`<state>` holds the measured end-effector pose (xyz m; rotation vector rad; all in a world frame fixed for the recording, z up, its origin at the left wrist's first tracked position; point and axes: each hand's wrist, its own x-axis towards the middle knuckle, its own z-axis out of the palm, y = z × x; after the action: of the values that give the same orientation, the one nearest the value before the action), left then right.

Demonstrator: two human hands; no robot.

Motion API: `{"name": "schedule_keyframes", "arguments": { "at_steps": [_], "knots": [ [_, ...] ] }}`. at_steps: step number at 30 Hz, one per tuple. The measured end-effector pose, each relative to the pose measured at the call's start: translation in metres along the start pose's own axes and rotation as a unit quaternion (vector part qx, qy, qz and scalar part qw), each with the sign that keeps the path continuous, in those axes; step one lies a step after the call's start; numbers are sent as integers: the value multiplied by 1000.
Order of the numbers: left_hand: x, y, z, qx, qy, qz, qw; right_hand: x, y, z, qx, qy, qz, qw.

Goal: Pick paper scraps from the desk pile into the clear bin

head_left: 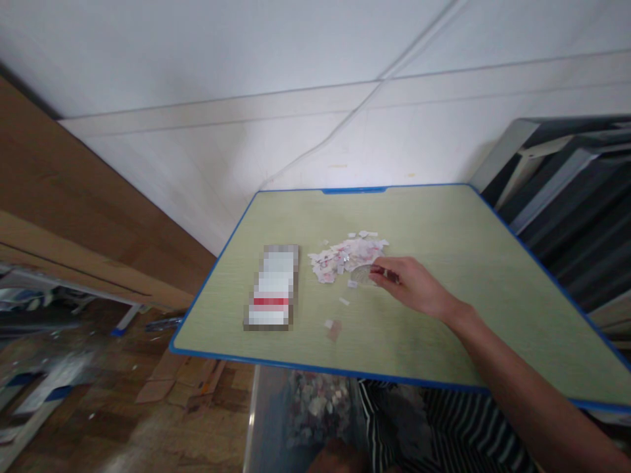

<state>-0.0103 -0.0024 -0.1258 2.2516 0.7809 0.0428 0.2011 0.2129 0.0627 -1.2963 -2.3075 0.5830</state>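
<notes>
My right hand [409, 284] reaches in from the right over the table. Its thumb and fingers are pinched on a clear, ribbed, curved plastic piece [362, 273], whose exact kind I cannot make out. The plastic piece is at the near right edge of a heap of small torn paper scraps [348, 255], white with pink marks. A few loose scraps [344, 301] lie nearer to me, along with a small brownish piece [334, 330]. My left hand does not show; a skin-coloured shape at the bottom edge is too unclear to name.
The pale green tabletop [434, 223] has a blue rim. On its left lies a pixelated flat rectangular object [273, 286]. Below the front edge stands a translucent bin [276, 414] with paper scraps. A white wall is behind, cardboard [98, 177] left, dark stacked panels [576, 177] right.
</notes>
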Motion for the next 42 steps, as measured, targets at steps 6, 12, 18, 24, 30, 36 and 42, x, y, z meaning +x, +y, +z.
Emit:
{"name": "schedule_keyframes", "arguments": {
  "at_steps": [6,12,18,24,30,36,42],
  "knots": [
    [3,-5,16,9,-6,-14,1000,-1,-1,-1,-11,8,10,1000],
    [3,-7,23,10,-3,-18,1000,0,-2,0,-27,-6,2,1000],
    [4,-10,30,26,-4,-28,999,-1,-2,0,-55,1,3,998],
    [7,-11,35,31,-7,-21,999,-2,-2,1,-71,16,11,997],
    [8,-11,34,32,-15,-31,999,-2,-2,1,-65,15,6,998],
    [8,-2,23,23,-5,-50,998,-2,-1,2,-46,17,-3,999],
    [8,15,0,5,15,-55,998,-2,-3,-2,1,-35,-36,999]
  ]
}}
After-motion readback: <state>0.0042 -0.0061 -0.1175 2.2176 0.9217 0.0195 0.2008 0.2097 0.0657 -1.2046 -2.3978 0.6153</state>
